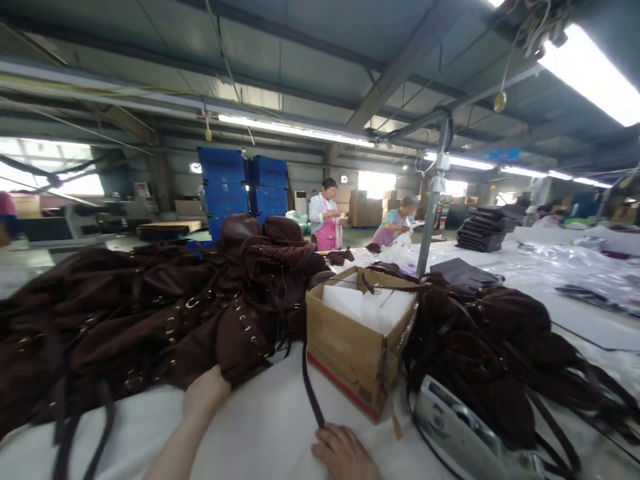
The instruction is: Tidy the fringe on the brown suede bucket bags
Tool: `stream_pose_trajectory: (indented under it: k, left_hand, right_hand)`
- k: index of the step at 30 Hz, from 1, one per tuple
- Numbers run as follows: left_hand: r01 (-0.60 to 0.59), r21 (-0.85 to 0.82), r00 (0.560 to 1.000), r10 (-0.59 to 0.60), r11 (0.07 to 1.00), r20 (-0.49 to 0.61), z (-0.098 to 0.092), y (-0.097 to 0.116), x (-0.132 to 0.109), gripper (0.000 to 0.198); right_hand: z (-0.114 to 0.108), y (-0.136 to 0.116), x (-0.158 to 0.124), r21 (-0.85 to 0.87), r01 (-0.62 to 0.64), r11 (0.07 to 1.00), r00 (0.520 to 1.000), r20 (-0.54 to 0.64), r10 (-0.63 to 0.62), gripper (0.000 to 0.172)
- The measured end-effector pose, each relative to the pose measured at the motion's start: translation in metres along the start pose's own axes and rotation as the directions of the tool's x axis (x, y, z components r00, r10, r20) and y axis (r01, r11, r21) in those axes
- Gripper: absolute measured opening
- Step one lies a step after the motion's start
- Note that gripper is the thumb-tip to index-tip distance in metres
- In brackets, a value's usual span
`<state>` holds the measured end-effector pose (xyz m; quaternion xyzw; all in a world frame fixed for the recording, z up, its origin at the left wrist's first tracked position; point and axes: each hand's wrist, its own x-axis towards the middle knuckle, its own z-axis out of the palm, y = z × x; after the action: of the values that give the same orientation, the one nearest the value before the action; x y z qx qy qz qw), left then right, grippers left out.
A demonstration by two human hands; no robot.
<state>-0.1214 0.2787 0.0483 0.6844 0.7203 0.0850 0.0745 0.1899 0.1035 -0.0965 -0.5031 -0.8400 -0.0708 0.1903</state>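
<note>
Dark brown handbags [245, 340] with small gold-coloured metal rings lie piled in front of me on the left. My left hand [206, 395] is closed on the lower edge of the nearest bag, its fingertips hidden against the fabric. Flat on the white table covering rests my right hand [346, 452], fingers outstretched. Its fingertips are at the lower end of a dark brown strap [313, 393], which hangs down beside the cardboard box [345, 353]. Whether the fingers press on the strap I cannot tell.
White sheets [345, 301] fill the open box. More brown bags [465, 333] and a grey-white device [450, 427] lie to its right. A metal post [429, 227] rises behind. Across the table stand two people in pink aprons [327, 230]. Blue crates [224, 190] are stacked farther back.
</note>
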Motion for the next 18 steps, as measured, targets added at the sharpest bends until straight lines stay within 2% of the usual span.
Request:
stream_pose_trajectory:
  k: [3, 7, 10, 13, 18]
  left_hand:
    - [-0.035, 0.061, 0.999, 0.036, 0.998, -0.010, 0.003, -0.003, -0.064, 0.036]
    - [-0.093, 0.131, 0.996, 0.092, 0.987, 0.016, -0.007, -0.007, -0.152, 0.037]
    - [-0.097, 0.163, 0.994, 0.087, 0.982, 0.070, -0.014, -0.006, -0.212, 0.037]
    - [-0.070, 0.166, 0.993, 0.054, 0.984, 0.101, -0.010, -0.004, -0.265, 0.034]
    - [-0.012, 0.137, 0.997, 0.001, 0.991, 0.079, 0.003, 0.004, -0.328, 0.038]
  right_hand:
    - [-0.031, -0.010, -0.007, 0.136, -0.063, 0.989, 0.991, 0.126, 0.046, 0.057]
    - [-0.056, -0.025, -0.008, 0.205, -0.161, 0.965, 0.978, 0.167, 0.128, 0.052]
    - [-0.064, -0.032, -0.006, 0.200, -0.177, 0.964, 0.972, 0.188, 0.139, 0.051]
    - [-0.067, -0.034, -0.008, 0.163, -0.170, 0.972, 0.974, 0.177, 0.141, 0.050]
    - [-0.066, -0.031, -0.012, 0.118, -0.118, 0.986, 0.983, 0.153, 0.099, 0.050]
